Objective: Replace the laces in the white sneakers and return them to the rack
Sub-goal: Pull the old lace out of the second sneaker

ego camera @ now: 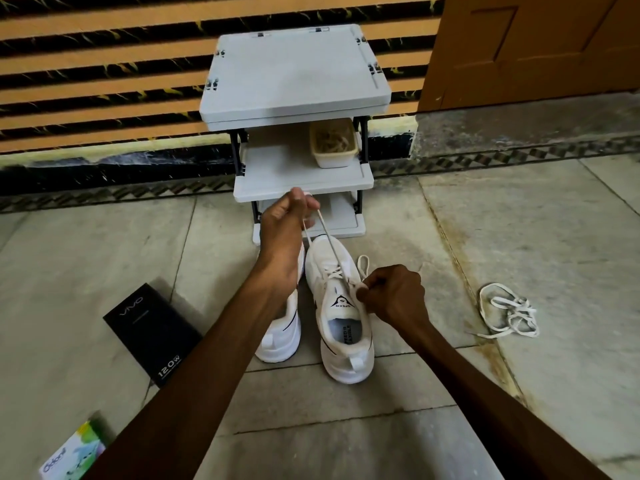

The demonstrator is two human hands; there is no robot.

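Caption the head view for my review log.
Left hand holds a lace taut while right hand pinches it at a white sneaker before the rack.

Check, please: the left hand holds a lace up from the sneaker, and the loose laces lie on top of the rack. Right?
No. The head view shows the loose laces on the floor, right of the sneaker; the left hand does hold a lace.

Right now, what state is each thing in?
Lace, taut, partly threaded.
Left hand, grips the lace end, raised.
Right hand, pinches the lace at the eyelets.
Right sneaker, upright on floor, partly laced.
Left sneaker, upright, laces hidden by arm.
Loose laces, heaped on floor.
Rack, sneakers not yet on it.
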